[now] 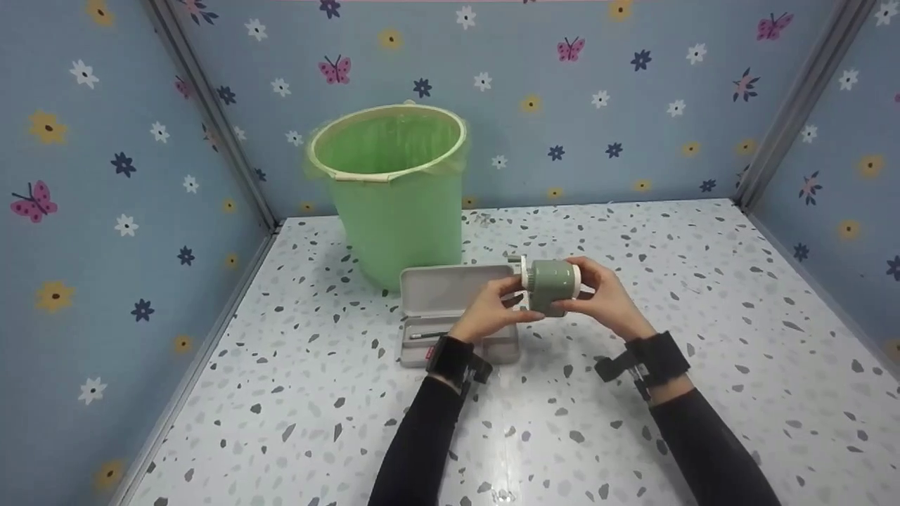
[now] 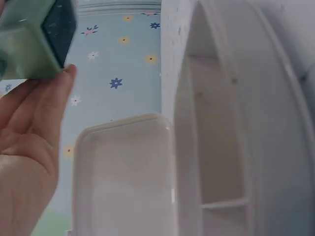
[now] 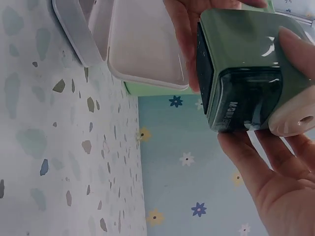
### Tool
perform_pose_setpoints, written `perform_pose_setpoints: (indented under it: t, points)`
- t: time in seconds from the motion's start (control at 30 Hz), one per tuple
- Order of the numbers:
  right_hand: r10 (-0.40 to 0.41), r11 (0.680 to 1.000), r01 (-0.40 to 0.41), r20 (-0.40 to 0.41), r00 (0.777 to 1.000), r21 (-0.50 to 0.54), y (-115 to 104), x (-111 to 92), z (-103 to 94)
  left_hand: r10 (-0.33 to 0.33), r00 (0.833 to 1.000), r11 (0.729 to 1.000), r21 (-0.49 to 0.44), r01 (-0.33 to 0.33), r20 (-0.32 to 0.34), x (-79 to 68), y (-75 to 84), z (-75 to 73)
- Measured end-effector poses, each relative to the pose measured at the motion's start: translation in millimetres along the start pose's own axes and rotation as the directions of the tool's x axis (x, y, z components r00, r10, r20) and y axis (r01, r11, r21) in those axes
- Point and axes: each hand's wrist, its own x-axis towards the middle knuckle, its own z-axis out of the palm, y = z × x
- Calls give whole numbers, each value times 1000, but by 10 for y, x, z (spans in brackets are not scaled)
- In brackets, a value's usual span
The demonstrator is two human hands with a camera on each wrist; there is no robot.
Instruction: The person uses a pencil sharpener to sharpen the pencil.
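A green pencil sharpener [image 1: 552, 287] with a white front and a crank on its left side is held up over the right end of an open grey pencil case [image 1: 450, 292]. My right hand [image 1: 610, 301] grips it from the right, thumb on one side and fingers on the other. From the left, my left hand [image 1: 489, 309] holds its other side near the crank. The right wrist view shows the sharpener's dark clear shavings drawer [image 3: 250, 98] and dark base. A dark pencil [image 1: 427, 335] lies in the case, partly hidden by my left wrist.
Behind the case stands a light green bin [image 1: 408, 218] with a green liner and white rim. Flower-patterned panels [image 1: 605, 105] enclose the speckled table [image 1: 295, 393] at the back and both sides.
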Motion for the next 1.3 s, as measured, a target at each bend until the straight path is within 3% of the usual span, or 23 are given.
perform_pose_setpoints:
  t: [0.13, 0.3, 0.4, 0.47, 0.6, 0.67, 0.7, 0.83, 0.97, 1.17, 1.3]
  points:
    - [32, 999, -32, -8, 999, -32, 56, -43, -79, 37, 998, 975, 222, -27, -42, -80, 25, -72]
    - [67, 995, -67, -12, 998, -77, 157, -94, -165, 185, 977, 865, 490, -110, -108, -249, 44, -236]
    - [83, 991, -83, -5, 997, -106, 229, -113, -201, 264, 957, 781, 609, -141, -118, -366, 40, -370]
    - [97, 987, -97, -1, 995, -127, 269, -123, -225, 289, 949, 712, 691, -125, -126, -446, 24, -468]
    - [131, 977, -129, -4, 991, -169, 340, -136, -272, 299, 940, 547, 837, -26, -166, -602, -44, -671]
    - [149, 973, -147, -1, 989, -179, 375, -146, -289, 287, 938, 486, 873, 34, -196, -684, -94, -764]
    - [160, 971, -157, 4, 987, -181, 392, -152, -294, 277, 937, 472, 879, 61, -214, -728, -120, -805]
    - [199, 966, -190, 32, 980, -173, 453, -182, -301, 248, 932, 451, 883, 131, -265, -893, -229, -945]
    - [209, 966, -200, 43, 977, -162, 497, -189, -303, 254, 925, 444, 884, 148, -283, -1004, -307, -1054]
    - [251, 958, -234, 96, 963, -165, 517, -166, -307, 280, 894, 488, 854, 180, -349, -1150, -341, -1207]
    - [253, 948, -213, 157, 955, -235, 431, -173, -367, 206, 901, 503, 831, 236, -381, -1246, -303, -1285]
